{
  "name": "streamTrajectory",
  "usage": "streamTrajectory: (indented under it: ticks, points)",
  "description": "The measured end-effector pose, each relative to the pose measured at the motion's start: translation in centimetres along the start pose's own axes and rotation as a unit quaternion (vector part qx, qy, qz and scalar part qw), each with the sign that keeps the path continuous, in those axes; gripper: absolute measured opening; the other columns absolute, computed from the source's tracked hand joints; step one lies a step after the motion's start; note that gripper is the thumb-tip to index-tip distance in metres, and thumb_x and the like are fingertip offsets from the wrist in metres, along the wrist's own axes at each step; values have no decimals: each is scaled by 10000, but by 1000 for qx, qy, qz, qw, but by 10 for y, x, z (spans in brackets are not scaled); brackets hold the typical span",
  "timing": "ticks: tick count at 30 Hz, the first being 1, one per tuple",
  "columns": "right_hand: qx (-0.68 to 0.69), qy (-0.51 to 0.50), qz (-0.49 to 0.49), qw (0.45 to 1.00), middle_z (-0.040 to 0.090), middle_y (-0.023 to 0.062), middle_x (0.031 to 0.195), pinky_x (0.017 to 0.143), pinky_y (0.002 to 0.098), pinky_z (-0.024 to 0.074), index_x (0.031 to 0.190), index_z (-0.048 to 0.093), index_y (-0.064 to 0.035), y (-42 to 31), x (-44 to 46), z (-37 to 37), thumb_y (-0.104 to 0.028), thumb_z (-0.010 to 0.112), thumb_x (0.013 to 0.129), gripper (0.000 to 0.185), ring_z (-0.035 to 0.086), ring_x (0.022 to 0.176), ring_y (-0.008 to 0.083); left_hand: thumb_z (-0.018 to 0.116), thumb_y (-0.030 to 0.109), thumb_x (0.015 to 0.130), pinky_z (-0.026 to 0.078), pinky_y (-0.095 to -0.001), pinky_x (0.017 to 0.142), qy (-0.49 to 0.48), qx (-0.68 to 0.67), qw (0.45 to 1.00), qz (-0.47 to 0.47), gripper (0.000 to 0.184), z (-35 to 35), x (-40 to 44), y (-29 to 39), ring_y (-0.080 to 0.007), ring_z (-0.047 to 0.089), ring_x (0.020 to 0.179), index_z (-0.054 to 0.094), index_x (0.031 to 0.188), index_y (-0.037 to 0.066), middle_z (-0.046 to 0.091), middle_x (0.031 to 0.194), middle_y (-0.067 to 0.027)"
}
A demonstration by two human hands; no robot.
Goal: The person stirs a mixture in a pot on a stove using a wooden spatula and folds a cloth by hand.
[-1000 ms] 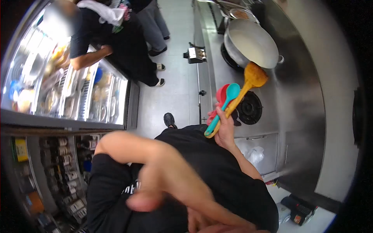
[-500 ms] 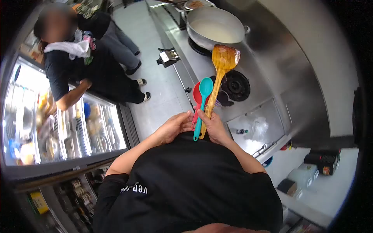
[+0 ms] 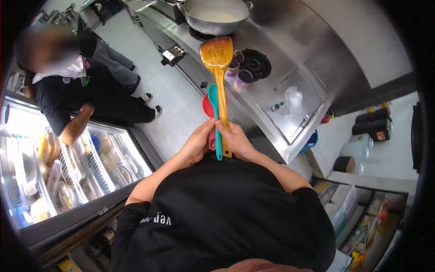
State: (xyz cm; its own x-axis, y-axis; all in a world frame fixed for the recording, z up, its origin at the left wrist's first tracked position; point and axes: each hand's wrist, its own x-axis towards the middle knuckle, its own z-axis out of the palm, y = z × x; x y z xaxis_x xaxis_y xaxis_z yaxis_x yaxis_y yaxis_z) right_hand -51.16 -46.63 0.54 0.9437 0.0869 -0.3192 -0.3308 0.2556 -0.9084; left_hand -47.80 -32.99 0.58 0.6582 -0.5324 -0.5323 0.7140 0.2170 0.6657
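A wooden spatula [image 3: 217, 56] with a browned blade points away from the body, its handle held in my right hand [image 3: 238, 140]. The teal spoon [image 3: 214, 99] lies alongside that handle, under my right thumb. Just left of it is a red spoon [image 3: 208, 107], bowl up, partly hidden behind the teal one. My left hand [image 3: 197, 143] is closed around the red spoon's handle, and its fingertips meet my right hand. Both hands are close together in front of the black shirt.
A large pot [image 3: 216, 18] of pale liquid stands on the stove, beside a bare burner [image 3: 253, 64] and purple-patterned cups [image 3: 244, 79]. A person [image 3: 86, 90] stands at left by the lit, open fridge [image 3: 131, 181]. A sink [image 3: 290, 106] holds a plastic bag.
My left hand has come in from a blurred swing to the utensils and closed on the red spoon. The view has turned, shifting the stove left and revealing more shelving at right.
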Motion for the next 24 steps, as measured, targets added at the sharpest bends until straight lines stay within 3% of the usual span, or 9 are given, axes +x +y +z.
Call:
streamTrajectory:
  ticks: [2, 8, 10, 14, 15, 22, 24]
  points:
    - [-14, -13, 2, 1000, 585, 5, 840, 638, 250, 476, 1077, 558, -27, 17, -11, 4, -335, 457, 985, 337, 550, 710, 74, 473, 407, 962, 336, -208, 480, 13, 6, 1000, 9, 336, 0, -11, -5, -59, 440, 550, 581, 1047, 101, 543, 704, 37]
    - [-63, 47, 13, 997, 536, -28, 758, 576, 231, 439, 1016, 554, -43, 41, -55, 24, -348, 431, 993, 330, 503, 658, 55, 484, 400, 957, 384, -250, 464, -1, 13, 1000, 11, 352, -6, -38, -41, -86, 469, 533, 582, 986, 63, 534, 689, 13]
    - [-135, 95, -97, 981, 508, 1, 665, 533, 248, 409, 935, 564, -4, 55, -65, 29, -412, 446, 977, 427, 486, 594, 79, 483, 400, 957, 409, -255, 476, -19, 40, 999, 6, 347, -7, -50, -50, -84, 486, 548, 577, 963, 66, 530, 672, 3]
    - [-228, 132, -106, 959, 543, 53, 652, 563, 295, 430, 969, 561, 4, 66, -94, 36, -428, 400, 986, 461, 540, 618, 137, 503, 330, 964, 411, -217, 452, 1, 40, 999, 35, 277, -4, -66, -69, -56, 476, 511, 579, 959, 64, 548, 679, 24]
    - [-227, 132, -105, 959, 543, 53, 652, 563, 295, 430, 969, 561, 4, 71, -98, 36, -428, 400, 986, 461, 540, 618, 137, 505, 289, 970, 433, -209, 543, -1, 35, 999, 33, 250, -5, -69, -73, -43, 503, 601, 590, 973, 54, 577, 739, 22]
    - [-237, 148, -114, 953, 589, 185, 708, 642, 380, 453, 881, 587, 44, 79, -108, 36, -521, 292, 979, 645, 587, 661, 281, 478, 262, 983, 458, -244, 782, -22, 21, 995, 100, 281, 0, -71, -92, -76, 558, 849, 586, 1070, 17, 625, 933, -33]
    - [-240, 138, -100, 956, 593, 209, 711, 651, 395, 453, 883, 595, 53, 74, -108, 32, -528, 278, 978, 668, 594, 667, 312, 449, 249, 989, 470, -301, 877, -28, 4, 992, 127, 297, 7, -73, -88, -159, 589, 960, 553, 1086, -12, 623, 1011, -98]
